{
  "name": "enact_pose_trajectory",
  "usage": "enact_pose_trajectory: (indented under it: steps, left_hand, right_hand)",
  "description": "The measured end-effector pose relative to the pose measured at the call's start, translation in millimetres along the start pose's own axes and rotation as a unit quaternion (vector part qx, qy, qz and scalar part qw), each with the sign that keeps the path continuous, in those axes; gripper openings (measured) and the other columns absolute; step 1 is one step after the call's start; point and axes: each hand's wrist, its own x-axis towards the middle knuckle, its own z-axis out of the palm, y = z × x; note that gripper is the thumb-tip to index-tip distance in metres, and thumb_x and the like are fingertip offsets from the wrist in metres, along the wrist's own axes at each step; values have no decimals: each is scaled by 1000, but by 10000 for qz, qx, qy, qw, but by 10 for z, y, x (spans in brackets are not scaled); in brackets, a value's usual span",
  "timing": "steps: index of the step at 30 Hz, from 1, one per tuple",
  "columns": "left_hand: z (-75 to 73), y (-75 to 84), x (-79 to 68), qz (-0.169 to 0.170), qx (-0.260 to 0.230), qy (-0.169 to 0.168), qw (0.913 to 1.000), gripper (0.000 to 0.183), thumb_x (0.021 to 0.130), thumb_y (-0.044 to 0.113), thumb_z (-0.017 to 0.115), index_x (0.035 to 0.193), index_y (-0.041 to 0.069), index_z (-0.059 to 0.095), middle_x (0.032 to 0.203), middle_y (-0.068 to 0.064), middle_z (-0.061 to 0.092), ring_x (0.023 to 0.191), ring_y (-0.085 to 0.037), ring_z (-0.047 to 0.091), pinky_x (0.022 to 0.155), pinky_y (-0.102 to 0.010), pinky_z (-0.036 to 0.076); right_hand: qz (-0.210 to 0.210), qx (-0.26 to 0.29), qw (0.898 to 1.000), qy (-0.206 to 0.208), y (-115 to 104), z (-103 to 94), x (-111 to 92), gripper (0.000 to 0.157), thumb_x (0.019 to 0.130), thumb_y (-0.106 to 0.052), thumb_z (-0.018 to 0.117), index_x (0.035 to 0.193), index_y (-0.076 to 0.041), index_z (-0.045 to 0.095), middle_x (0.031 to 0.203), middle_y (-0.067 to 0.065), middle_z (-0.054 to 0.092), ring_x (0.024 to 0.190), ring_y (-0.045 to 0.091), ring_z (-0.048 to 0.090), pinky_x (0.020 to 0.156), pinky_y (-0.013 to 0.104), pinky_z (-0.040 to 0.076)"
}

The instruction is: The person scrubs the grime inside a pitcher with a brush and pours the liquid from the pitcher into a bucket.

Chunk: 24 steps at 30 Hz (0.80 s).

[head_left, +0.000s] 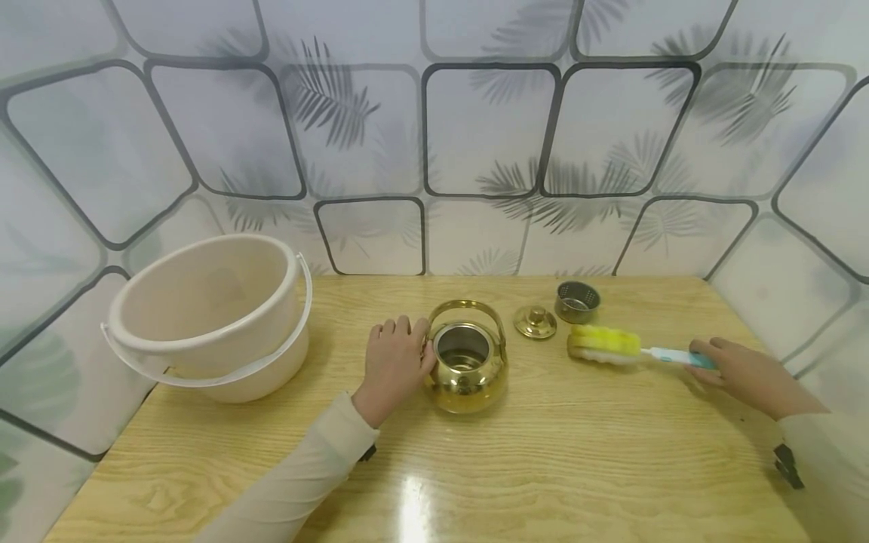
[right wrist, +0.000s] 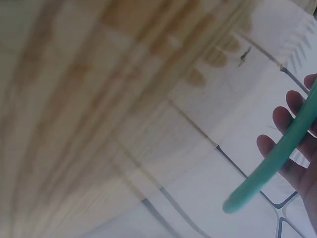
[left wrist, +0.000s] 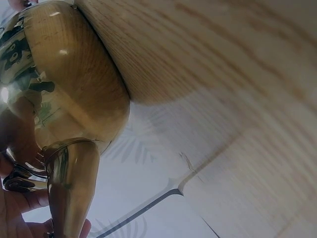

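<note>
A shiny gold kettle (head_left: 468, 394) stands lidless in the middle of the table, its arched handle upright. At its left side my left hand (head_left: 397, 360) grips the spout (left wrist: 72, 183); the left wrist view shows fingers around it. Off to the right, my right hand (head_left: 747, 377) holds a scrub brush with a yellow and white head (head_left: 606, 343) by the handle's end. In the right wrist view, the green handle end (right wrist: 277, 158) lies across the fingers. Behind the brush head are the gold lid (head_left: 535, 323) and a perforated metal strainer cup (head_left: 577, 303).
A large cream bucket (head_left: 204, 362) with a white bail handle stands at the table's left. The wood-grain table (head_left: 543, 467) meets a patterned wall (head_left: 489, 128) behind, with similar patterned sides left and right.
</note>
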Motion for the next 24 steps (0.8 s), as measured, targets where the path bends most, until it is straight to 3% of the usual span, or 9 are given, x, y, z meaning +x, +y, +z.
enact_pose_trajectory:
  steps: [3,6,9,13,15,18,19,22,24]
  left_hand:
    - [8,-2,-1,-3,11,-12,10000,16,85,27,57,85,12,52,70,-6,50,64,-24,50,66,-38,46]
    - [12,-3,-1,1,12,-3,10000,16,85,27,57,85,12,52,69,-6,50,64,-24,50,66,-38,46]
    - [13,-3,0,-1,11,-2,10000,16,85,27,57,85,12,52,70,-6,51,64,-24,51,66,-38,46]
    - [10,-3,0,-6,35,-22,10000,16,85,27,57,85,12,53,70,-6,51,65,-24,51,67,-38,47]
    - [9,-4,-1,-8,45,-25,10000,16,85,27,57,85,12,53,70,-6,51,65,-24,51,67,-38,47]
    - [6,-3,0,-8,55,-24,10000,16,85,27,57,85,12,52,70,-6,51,65,-24,51,67,-38,47]
    - [5,-2,0,-8,52,-24,10000,16,85,27,57,85,12,52,70,-6,51,65,-24,51,67,-38,47]
    - [2,0,0,-9,29,-19,10000,16,85,27,57,85,12,52,70,-6,51,65,-24,51,67,-38,46]
    - [2,1,-1,-11,7,-23,10000,16,85,27,57,85,12,53,70,-6,51,65,-24,51,67,-38,46]
  right_hand:
    - [-333,-104,9992,187,35,35,-3,27,88,-36,59,96,-11,51,69,-4,45,55,-1,31,42,16,31]
    - [-818,-440,9950,377,73,69,-9,33,100,-39,35,96,-10,50,69,-2,43,55,2,31,41,16,32]
    - [-1288,-1080,9851,367,100,90,-21,42,101,-25,8,97,-10,47,73,2,43,56,7,32,42,20,35]
    - [-1198,-975,9876,285,93,102,-20,43,101,-32,10,95,-10,47,71,0,43,55,5,30,42,19,32]
    - [-935,-502,9939,300,89,116,-12,55,96,-49,10,94,-11,49,67,-3,41,54,2,28,41,16,29]
    - [-924,-557,9940,157,80,109,-10,65,91,-48,-5,94,-10,49,66,-2,42,54,3,29,40,17,30]
    - [-913,-572,9942,65,77,101,-14,64,92,-44,-4,95,-9,49,67,-1,44,54,4,31,41,17,31]
    - [-687,-403,9967,-128,47,85,-11,37,100,-39,31,95,-8,52,67,-1,46,52,4,32,41,17,31]
    - [-510,-321,9980,-211,33,85,-6,20,92,-28,57,95,-9,53,66,-1,47,52,3,31,40,17,29]
